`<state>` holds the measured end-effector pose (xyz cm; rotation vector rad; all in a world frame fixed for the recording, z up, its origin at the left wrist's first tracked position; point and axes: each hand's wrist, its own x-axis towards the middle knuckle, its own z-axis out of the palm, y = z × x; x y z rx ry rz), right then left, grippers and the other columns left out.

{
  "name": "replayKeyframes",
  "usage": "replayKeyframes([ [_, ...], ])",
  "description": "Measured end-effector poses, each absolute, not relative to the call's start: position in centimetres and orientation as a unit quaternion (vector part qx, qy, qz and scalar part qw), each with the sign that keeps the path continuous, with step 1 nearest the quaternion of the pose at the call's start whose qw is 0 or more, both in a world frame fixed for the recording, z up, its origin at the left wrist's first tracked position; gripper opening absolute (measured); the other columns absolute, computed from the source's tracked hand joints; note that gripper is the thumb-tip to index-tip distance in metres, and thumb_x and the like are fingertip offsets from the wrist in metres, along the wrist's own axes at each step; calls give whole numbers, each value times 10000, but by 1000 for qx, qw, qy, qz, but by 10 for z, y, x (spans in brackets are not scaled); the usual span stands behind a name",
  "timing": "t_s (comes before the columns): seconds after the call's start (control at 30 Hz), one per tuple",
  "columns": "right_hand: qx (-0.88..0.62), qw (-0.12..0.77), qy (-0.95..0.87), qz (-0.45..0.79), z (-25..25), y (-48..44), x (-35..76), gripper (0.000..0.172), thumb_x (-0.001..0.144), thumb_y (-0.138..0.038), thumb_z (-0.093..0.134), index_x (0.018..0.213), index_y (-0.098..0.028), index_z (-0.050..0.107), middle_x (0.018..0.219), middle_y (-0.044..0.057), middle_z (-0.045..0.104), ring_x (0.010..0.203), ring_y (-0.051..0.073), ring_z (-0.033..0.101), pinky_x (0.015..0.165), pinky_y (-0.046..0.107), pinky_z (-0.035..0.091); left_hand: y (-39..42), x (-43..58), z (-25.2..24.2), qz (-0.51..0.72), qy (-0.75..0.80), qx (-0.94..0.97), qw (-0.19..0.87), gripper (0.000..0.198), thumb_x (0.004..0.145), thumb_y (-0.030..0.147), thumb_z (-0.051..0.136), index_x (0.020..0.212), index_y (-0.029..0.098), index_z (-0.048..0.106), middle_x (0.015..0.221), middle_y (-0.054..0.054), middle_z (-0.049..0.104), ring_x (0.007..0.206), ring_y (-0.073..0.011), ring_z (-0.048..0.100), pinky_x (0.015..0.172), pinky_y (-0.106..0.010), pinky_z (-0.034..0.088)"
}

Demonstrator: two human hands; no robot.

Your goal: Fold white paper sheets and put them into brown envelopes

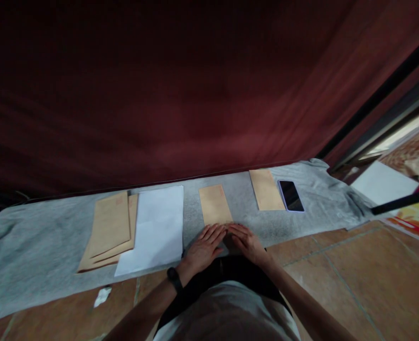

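A brown paper envelope (215, 203) lies flat on the grey cloth in front of me. My left hand (206, 241) rests palm down over its near end, fingers stretched out. From the other side my right hand (247, 240) lies flat against the same near edge, its fingertips meeting those of the left. Another brown envelope (266, 190) is off to the right, beside a phone (291, 196) with a dark screen. Left of my hands are a stack of white paper (156, 232) and several larger overlapping brown envelopes (110, 222).
The grey cloth (46, 246) runs along the foot of a dark red curtain (195, 104). Brown floor tiles (337, 279) show in front, with a crumpled white scrap (103, 296) on them. A dark frame bar (380, 92) slants at the right, near colourful printed packaging (417, 218).
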<state>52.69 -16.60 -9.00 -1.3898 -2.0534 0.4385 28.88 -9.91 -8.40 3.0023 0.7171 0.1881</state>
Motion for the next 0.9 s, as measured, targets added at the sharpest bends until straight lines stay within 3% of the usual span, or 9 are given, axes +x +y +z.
replayKeyframes([
  [0.17,-528,196,-819,111,-86,-127,529,466,1057,-303,392,1506,-208,471,1557,95,482,1454,204,426,1219,465,335,-101,287,-79,60,236,969,42,615,1036,501,399,1568,197,350,1616,-63,403,1521,-207,306,1265,-418,218],
  [0.3,-564,151,-807,83,-89,-92,529,514,1051,-328,383,1547,-197,413,1583,88,438,1476,224,392,1233,471,295,-101,289,-77,56,236,969,46,619,1040,504,382,1582,213,322,1645,-59,343,1532,-208,280,1270,-416,195],
  [0.63,-618,141,-772,47,-91,-40,526,538,1070,-374,318,1557,-156,387,1608,98,382,1474,268,391,1236,498,256,-103,290,-83,53,240,968,45,608,1043,497,379,1576,209,331,1656,-42,321,1548,-202,231,1280,-416,161],
  [0.9,-600,151,-784,47,-98,-78,522,581,1057,-389,354,1585,-151,325,1617,113,362,1487,269,369,1245,513,231,-103,290,-79,51,236,969,51,616,1040,495,388,1581,206,323,1647,-64,338,1544,-216,247,1280,-430,165],
])
